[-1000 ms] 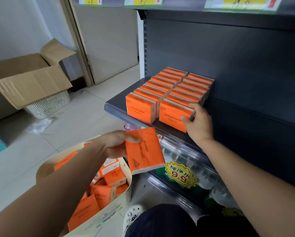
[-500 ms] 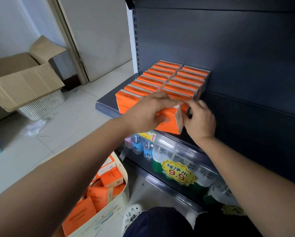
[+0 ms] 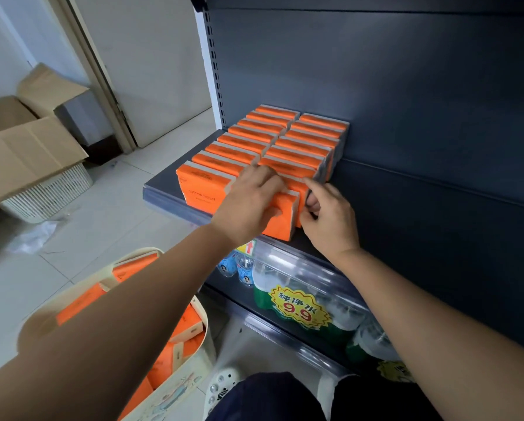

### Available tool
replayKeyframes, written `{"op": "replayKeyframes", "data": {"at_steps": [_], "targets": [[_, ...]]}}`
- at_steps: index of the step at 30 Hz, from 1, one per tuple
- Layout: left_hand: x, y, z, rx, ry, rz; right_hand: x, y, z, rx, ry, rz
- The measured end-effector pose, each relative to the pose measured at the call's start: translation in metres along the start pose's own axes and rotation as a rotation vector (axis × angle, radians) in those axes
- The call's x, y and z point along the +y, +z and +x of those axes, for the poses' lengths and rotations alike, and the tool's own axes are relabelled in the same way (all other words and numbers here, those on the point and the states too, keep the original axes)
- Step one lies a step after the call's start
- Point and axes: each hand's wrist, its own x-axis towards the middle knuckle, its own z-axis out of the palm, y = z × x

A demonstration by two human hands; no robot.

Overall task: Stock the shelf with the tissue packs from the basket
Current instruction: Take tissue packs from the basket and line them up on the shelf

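The left hand (image 3: 248, 202) grips the tissue pack (image 3: 280, 221) at the front edge of the shelf (image 3: 163, 185) while the right hand (image 3: 327, 217) curls against its side, hold unclear; released crooked, the pack could topple off the shelf toward the basket (image 3: 175, 387) below.

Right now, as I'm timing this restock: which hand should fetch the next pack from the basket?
Left, probably. The left hand grips the front tissue pack, and the basket sits on the floor beneath that arm. The right hand is at the row's far side, away from the basket.
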Motion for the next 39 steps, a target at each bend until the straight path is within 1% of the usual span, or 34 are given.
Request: {"op": "replayKeyframes", "data": {"at_steps": [2,4,7,12,15,18,21,24,26,30,33,37,39], "targets": [[-0.002,0.001,-0.008,0.096,-0.073,0.097,-0.001,0.001,-0.001,0.011,-0.002,-0.001],[-0.003,0.003,-0.015,0.117,-0.077,0.102,-0.002,0.003,-0.003,0.019,-0.009,0.002],[-0.003,0.007,-0.022,0.098,-0.065,0.102,-0.005,0.006,-0.003,0.01,-0.004,-0.016],[-0.002,0.005,-0.039,0.043,-0.041,0.121,-0.014,0.001,-0.007,-0.068,0.041,-0.034],[0.0,0.001,-0.055,-0.013,-0.026,0.131,-0.025,-0.007,-0.014,0.0,0.064,-0.088],[0.0,-0.004,-0.078,-0.044,-0.061,0.158,-0.047,-0.011,-0.022,0.083,-0.012,-0.088],[-0.005,-0.014,-0.105,-0.114,-0.122,0.187,-0.075,-0.008,-0.035,0.064,-0.128,-0.072],[-0.018,-0.027,-0.139,-0.182,-0.207,0.201,-0.105,0.008,-0.052,-0.037,-0.207,-0.087],[-0.03,-0.036,-0.169,-0.214,-0.289,0.211,-0.124,0.025,-0.065,-0.147,-0.234,-0.119],[-0.054,-0.052,-0.236,-0.381,-0.58,0.228,-0.16,0.068,-0.088,-0.471,-0.205,-0.171],[-0.071,-0.057,-0.283,-0.493,-0.706,0.266,-0.18,0.105,-0.106,-0.679,-0.213,-0.244],[-0.085,-0.052,-0.336,-0.608,-0.826,0.309,-0.188,0.152,-0.13,-0.844,-0.228,-0.265],[-0.09,-0.042,-0.359,-0.663,-0.906,0.289,-0.188,0.17,-0.14,-0.91,-0.222,-0.268]]}}
